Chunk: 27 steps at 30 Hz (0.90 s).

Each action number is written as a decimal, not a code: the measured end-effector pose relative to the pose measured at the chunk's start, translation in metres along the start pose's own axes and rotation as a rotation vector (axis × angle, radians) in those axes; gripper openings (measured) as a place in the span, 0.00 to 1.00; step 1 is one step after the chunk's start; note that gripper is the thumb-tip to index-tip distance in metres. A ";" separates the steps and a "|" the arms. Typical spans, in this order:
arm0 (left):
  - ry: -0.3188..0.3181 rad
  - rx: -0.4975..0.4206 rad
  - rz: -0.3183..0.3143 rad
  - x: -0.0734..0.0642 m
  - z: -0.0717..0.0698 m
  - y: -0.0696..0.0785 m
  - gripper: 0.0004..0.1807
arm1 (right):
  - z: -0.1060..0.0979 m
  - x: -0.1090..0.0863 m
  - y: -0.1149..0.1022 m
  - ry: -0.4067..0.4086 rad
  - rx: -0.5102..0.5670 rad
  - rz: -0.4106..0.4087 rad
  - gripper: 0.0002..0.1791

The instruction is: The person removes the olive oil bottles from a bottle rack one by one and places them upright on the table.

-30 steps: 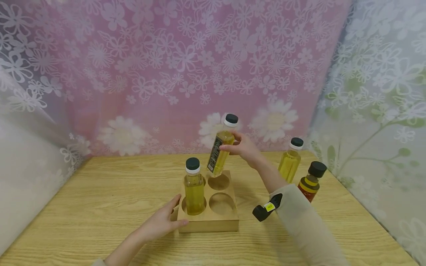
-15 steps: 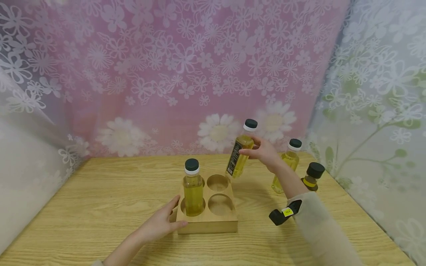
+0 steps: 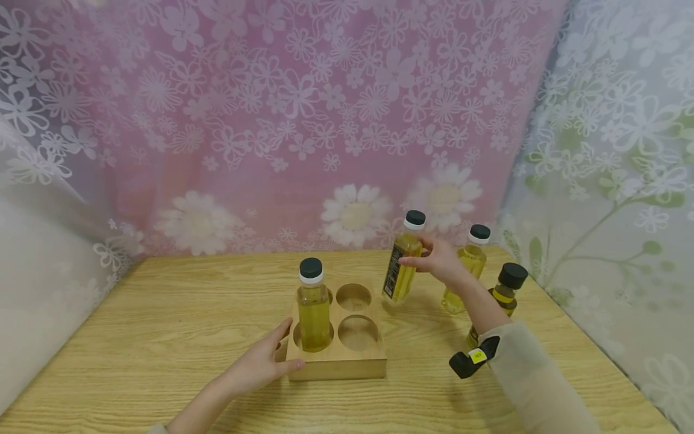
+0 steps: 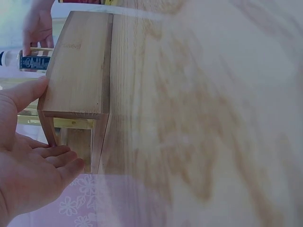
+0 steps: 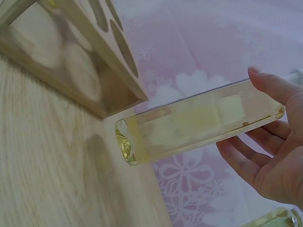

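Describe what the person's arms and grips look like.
Right arm: beige sleeve, black wrist device with a yellow tag, its print too small to read. Left arm: only a sliver of pale cuff shows. Left grip and right grip are ungloved.

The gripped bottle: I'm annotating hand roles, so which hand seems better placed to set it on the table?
Right, most likely: the right hand grips the bottle beside the wooden holder. The left hand touches the holder's left side, farther from the bottle.

A dark-capped, yellow-filled clear bottle (image 3: 403,278) tilts slightly in mid-air beside a round-holed wooden rack (image 3: 337,369).
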<state>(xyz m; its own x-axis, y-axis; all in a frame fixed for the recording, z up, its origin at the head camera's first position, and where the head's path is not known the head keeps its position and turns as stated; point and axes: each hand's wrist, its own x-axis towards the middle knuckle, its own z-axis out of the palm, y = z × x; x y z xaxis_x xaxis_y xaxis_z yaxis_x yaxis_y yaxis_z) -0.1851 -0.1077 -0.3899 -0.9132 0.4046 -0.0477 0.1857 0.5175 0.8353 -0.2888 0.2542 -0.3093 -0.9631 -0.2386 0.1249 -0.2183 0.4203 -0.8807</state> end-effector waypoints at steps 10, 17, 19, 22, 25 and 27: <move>0.003 -0.003 -0.002 0.000 0.000 0.001 0.51 | 0.005 -0.005 0.017 -0.001 -0.036 0.022 0.47; 0.000 0.005 0.004 0.000 0.000 0.002 0.51 | 0.009 -0.006 0.023 0.011 -0.036 0.031 0.45; 0.001 0.001 0.004 -0.001 0.000 0.002 0.51 | 0.011 -0.007 0.022 0.015 -0.051 0.033 0.44; 0.004 -0.004 -0.001 -0.001 0.000 0.003 0.51 | 0.013 -0.007 0.021 0.014 -0.059 0.031 0.41; 0.004 -0.006 -0.005 -0.001 0.000 0.003 0.51 | 0.014 -0.007 0.020 0.003 -0.050 0.027 0.39; 0.003 -0.004 -0.006 -0.001 0.000 0.003 0.51 | 0.014 -0.008 0.021 -0.006 -0.046 0.021 0.40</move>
<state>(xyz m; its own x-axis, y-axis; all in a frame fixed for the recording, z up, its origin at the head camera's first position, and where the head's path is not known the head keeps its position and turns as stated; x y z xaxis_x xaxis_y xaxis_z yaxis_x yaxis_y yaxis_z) -0.1836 -0.1064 -0.3874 -0.9155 0.3990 -0.0513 0.1783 0.5168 0.8373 -0.2840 0.2527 -0.3353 -0.9666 -0.2344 0.1039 -0.2053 0.4649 -0.8612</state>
